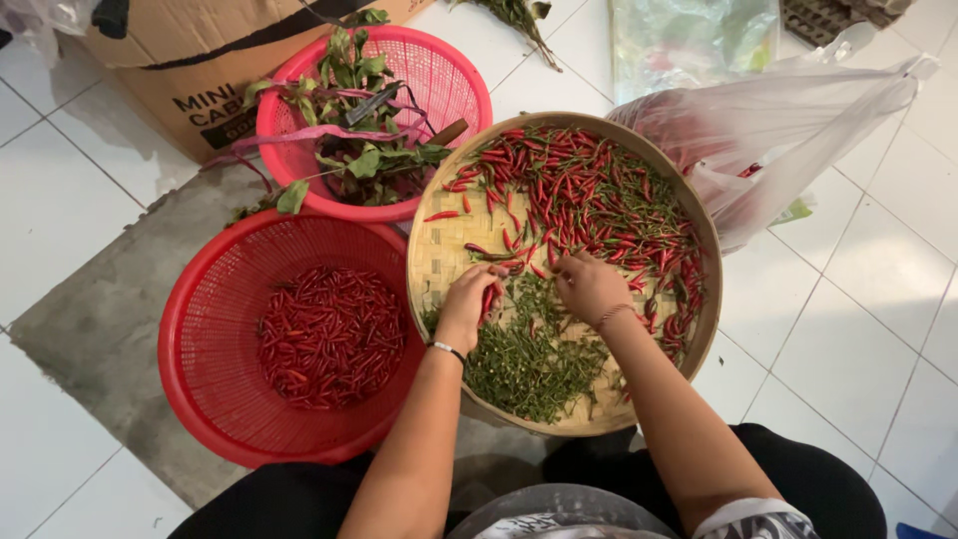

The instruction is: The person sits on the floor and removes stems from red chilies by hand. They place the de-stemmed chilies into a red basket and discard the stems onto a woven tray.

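A round woven bamboo tray point(429, 262) holds a heap of red chilies point(589, 195) with stems at its far side and a pile of green stems point(529, 354) at its near side. My left hand point(467, 304) is closed around a few red chilies over the tray's middle. My right hand point(591, 286) rests among the chilies beside it, fingers pinching at one. To the left, a red mesh basket point(215, 344) holds stemless red chilies point(329, 336).
A pink mesh basket point(449, 70) with leafy greens and purple stalks stands behind the tray. A cardboard box point(190, 70) sits at the back left. A clear plastic bag point(798, 120) with more chilies lies at the right. White floor tiles surround everything.
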